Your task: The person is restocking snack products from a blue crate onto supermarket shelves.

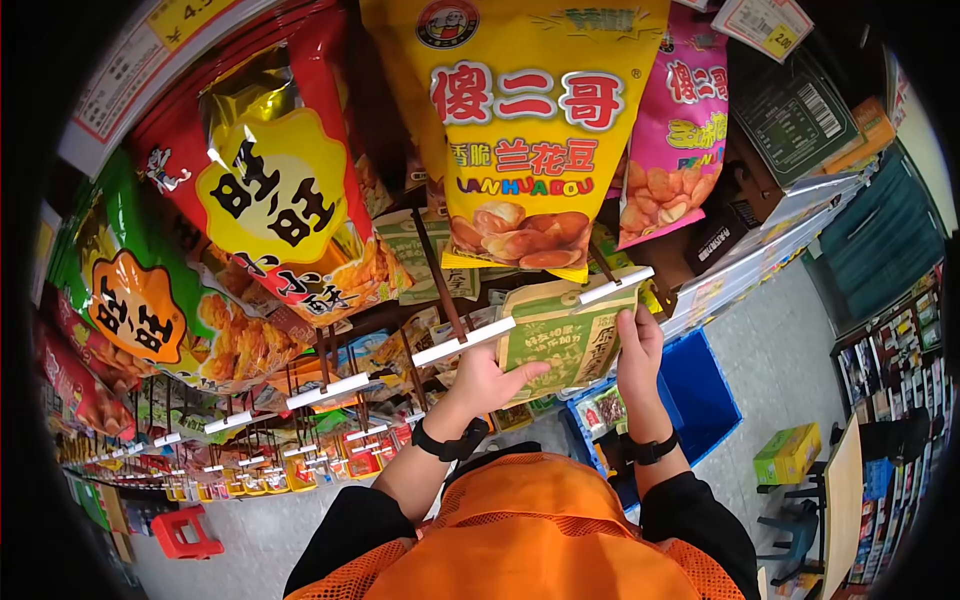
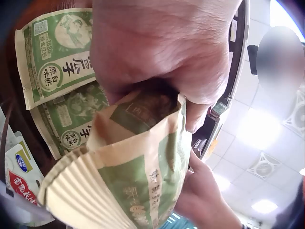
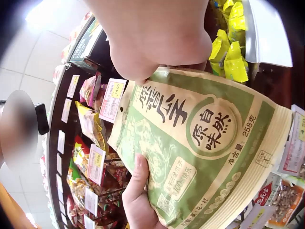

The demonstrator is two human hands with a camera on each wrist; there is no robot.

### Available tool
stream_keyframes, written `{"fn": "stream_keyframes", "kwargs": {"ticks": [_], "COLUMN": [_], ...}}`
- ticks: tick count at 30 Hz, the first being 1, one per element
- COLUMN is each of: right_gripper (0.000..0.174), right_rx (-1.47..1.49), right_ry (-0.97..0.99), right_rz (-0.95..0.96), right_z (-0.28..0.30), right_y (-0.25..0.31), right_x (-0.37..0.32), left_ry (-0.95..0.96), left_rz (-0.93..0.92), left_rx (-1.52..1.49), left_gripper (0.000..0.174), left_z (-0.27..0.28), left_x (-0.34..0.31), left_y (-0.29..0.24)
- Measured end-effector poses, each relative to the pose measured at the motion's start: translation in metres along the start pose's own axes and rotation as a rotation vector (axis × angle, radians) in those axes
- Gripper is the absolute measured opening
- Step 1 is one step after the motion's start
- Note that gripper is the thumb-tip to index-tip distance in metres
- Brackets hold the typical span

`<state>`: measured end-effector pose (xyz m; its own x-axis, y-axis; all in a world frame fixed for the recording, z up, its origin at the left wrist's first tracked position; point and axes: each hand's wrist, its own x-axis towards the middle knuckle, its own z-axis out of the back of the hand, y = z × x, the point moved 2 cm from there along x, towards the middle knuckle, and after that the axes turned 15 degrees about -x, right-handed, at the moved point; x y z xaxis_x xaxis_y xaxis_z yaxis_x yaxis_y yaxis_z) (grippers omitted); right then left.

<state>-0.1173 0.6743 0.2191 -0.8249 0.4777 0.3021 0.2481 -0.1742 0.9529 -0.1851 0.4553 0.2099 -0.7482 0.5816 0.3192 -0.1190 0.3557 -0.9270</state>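
A green and tan paper bag of melon seeds (image 1: pixel 560 345) is held between my two hands, in front of the snack rack. My left hand (image 1: pixel 497 380) grips its left side, thumb across the front. The right hand (image 1: pixel 640 350) holds the opposite edge near the top corner. In the right wrist view the bag's printed front (image 3: pixel 190 129) faces the camera, with the left thumb lying on it. Seen from the left wrist, its pleated bottom (image 2: pixel 81 191) points to the lower left. Two matching bags (image 2: pixel 57 52) sit behind it.
Large snack bags, red (image 1: pixel 270 190), yellow (image 1: pixel 530 130) and pink (image 1: pixel 675 140), hang above the hands. White-tipped rack hooks (image 1: pixel 463 341) stick out close to both hands. A blue crate (image 1: pixel 700 385) stands below right, and a red stool (image 1: pixel 187 532) is at lower left.
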Motion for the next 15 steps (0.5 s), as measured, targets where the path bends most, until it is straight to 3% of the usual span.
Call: {"fn": "stream_keyframes", "kwargs": {"ticks": [10,15], "right_gripper": [0.033,0.031], "right_rx": [-0.002,0.0], "right_ry": [-0.039,-0.04], "right_rz": [-0.053,-0.141], "right_z": [0.005,0.01], "right_y": [0.003,0.003], "right_x": [0.006,0.011], "left_ry": [-0.007,-0.038], "left_rz": [-0.044,0.035], "left_rx": [-0.057,-0.125], "left_gripper": [0.031,0.031], "left_z": [-0.015,-0.021], "left_x": [0.003,0.002], "left_y": [-0.016,-0.01]}}
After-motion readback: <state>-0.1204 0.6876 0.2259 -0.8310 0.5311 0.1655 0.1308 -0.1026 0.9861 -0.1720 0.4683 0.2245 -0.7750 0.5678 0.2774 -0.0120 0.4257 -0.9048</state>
